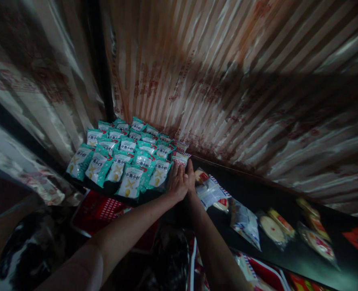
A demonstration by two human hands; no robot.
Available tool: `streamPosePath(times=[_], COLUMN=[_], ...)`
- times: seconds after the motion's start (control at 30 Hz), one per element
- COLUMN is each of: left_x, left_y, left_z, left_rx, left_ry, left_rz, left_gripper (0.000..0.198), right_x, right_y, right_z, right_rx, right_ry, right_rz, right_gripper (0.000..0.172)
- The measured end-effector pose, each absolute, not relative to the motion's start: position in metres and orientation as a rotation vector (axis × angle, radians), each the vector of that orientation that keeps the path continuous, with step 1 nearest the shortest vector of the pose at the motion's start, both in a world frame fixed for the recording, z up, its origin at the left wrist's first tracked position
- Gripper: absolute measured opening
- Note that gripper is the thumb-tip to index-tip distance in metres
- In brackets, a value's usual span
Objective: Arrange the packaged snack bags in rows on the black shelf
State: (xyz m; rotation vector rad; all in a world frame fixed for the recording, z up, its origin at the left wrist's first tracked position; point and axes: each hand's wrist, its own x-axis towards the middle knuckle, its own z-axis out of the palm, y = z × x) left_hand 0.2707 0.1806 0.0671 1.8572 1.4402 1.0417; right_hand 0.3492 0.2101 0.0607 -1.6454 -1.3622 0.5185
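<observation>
Several green and white snack packets (127, 161) stand in tight rows on a dark shelf (251, 194). My left hand (176, 181) lies with its fingers flat against the right side of that block of packets. My right hand (191, 176) is pressed close beside it, fingers extended toward a red and white striped packet (180, 157) at the block's right end. Neither hand visibly grips anything. The light is dim.
Clear bags of round pastries (272, 230) and other snacks lie along the shelf to the right. A red basket (97, 212) sits below the shelf. A corrugated, rust-stained metal wall (227, 81) rises behind.
</observation>
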Motion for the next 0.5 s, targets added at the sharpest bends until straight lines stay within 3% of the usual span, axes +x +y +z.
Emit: streamPosePath(times=[0.27,0.5], left_x=[0.270,0.257], left_y=[0.176,0.150], left_z=[0.067,0.089], left_rx=[1.861,1.922], left_ry=[1.344,1.342], left_rz=[1.062,0.868], left_gripper=[0.051,0.051], right_x=[0.356,0.361], right_y=[0.205,0.190], right_z=[0.063,0.058], right_rx=[-1.681,-1.700], right_ry=[-1.378,-1.376], right_rz=[0.470,0.437], right_gripper=[0.061,0.056])
